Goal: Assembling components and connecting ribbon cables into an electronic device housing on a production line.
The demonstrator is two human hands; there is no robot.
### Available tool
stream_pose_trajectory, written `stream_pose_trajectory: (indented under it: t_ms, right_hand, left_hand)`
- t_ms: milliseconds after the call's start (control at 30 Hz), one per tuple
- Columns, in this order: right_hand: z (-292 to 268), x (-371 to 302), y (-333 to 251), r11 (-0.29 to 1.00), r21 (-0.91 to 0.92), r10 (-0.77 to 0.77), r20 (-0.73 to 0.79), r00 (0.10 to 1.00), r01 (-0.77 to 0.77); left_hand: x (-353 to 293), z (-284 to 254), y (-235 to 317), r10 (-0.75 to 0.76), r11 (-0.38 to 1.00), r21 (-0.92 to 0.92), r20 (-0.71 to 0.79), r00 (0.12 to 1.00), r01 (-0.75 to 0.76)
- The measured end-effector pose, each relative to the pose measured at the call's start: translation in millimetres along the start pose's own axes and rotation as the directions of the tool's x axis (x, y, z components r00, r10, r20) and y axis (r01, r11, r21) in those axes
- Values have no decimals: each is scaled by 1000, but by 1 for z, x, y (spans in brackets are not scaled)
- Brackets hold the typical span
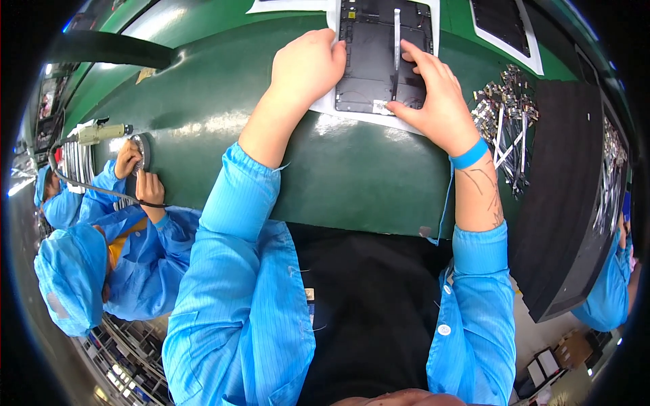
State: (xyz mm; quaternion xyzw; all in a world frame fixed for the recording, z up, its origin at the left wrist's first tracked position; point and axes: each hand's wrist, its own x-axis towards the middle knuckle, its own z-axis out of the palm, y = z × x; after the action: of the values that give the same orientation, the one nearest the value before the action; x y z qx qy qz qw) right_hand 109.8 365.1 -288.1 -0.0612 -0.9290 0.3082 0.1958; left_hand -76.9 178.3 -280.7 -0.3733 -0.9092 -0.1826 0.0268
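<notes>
black tablet housing (365,64) top centre of frame, interior up, on white sheet (324,103). pale flat cable (397,32) laid lengthwise over it, uncovered; i'd say part-done, seating unclear. right hand (437,91) fingers spread loose by the cable. left hand (305,64) curled at left edge, can't tell if gripping. loose flat cables (520,125) piled upper right, apparently unfitted.

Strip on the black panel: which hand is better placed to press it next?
Probably the right hand: it is spread open right beside the strip, while the left hand is curled at the left edge of the panel, farther away.
</notes>
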Motion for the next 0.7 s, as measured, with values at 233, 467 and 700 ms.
stream_pose_trajectory:
  t_ms: [233,467,700]
  right_hand:
    - [-4,-1,2,998,63,-29,32,999,27]
    - [-14,-3,3,994,107,0,39,999,-4]
    - [-14,3,17,965,260,109,-249,962,-42]
  left_hand:
    - [-1,11,-7,-36,975,-221,-206,978,-11]
    - [1,13,-6,-112,650,-741,127,986,169]
    - [62,44,-14,-114,508,-855,53,992,104]
